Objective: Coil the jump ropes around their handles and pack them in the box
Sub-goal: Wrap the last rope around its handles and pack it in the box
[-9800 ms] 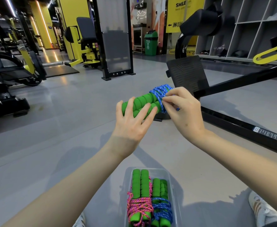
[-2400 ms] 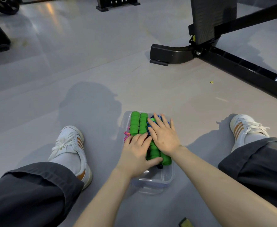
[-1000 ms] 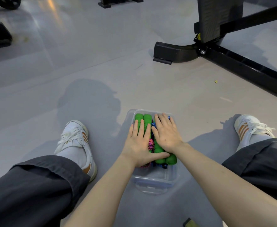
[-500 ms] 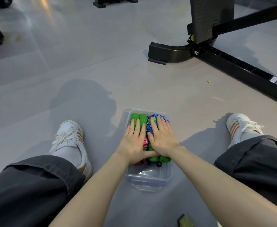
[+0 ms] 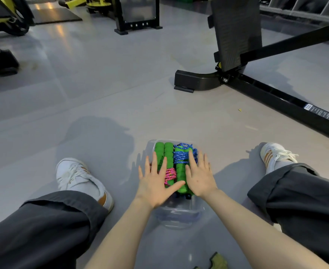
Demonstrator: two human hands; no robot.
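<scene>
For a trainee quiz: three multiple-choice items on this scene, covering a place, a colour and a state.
1. The clear plastic box sits: A on a shelf; B on the grey floor; C on a bench.
2. The braided rope round the right pair of green foam handles is: A pink; B blue; C yellow.
3. The left hand and right hand are: A fists; B pinching rope; C flat, fingers spread.
B: floor surrounds it. B: blue coils show. C: all fingers are straight.
</scene>
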